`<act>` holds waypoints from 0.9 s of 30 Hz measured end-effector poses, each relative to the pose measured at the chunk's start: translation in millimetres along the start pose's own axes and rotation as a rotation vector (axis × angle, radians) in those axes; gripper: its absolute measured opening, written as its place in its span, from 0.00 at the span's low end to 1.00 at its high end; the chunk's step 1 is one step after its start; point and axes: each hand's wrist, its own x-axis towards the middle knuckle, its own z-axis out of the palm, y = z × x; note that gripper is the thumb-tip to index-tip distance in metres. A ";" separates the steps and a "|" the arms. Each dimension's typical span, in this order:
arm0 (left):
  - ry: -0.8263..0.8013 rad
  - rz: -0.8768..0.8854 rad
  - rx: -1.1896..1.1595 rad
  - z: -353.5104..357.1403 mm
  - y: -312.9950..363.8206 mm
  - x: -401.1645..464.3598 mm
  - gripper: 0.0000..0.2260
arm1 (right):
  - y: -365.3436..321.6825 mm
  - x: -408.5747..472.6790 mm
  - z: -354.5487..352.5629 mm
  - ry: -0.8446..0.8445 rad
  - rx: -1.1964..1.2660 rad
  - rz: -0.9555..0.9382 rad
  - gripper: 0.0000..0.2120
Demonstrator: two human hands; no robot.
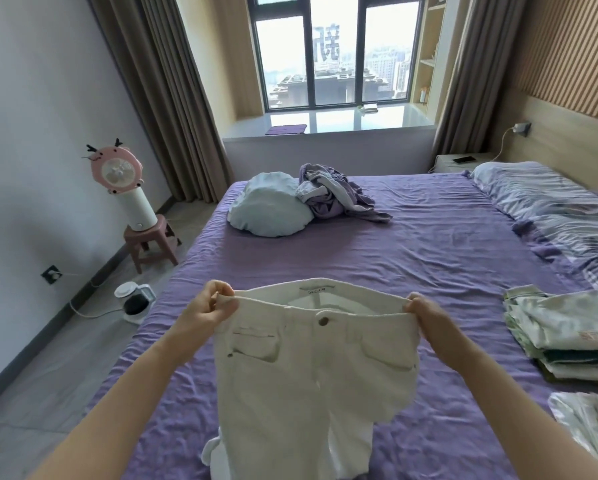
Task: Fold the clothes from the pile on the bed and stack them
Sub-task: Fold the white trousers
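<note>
STEP: squaring white jeans (311,368) for folding | HANDS: left hand (209,311) and right hand (425,315) are pinching opposite waistband corners | POSITION: hanging above bed (429,258), left of folded stack (564,334) | ADVICE: keep waistband taut, align legs (hems probably bunched)

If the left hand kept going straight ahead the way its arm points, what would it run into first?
Probably the light blue pillow. The left hand, pinching the white trousers' waistband, points up the purple sheet toward it, with only bare sheet between. Depth is hard to judge, so it might pass above.
</note>
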 end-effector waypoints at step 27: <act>0.610 0.456 0.252 -84.1 238.3 105.8 0.11 | -287.9 70.0 5.1 0.280 0.019 -0.429 0.04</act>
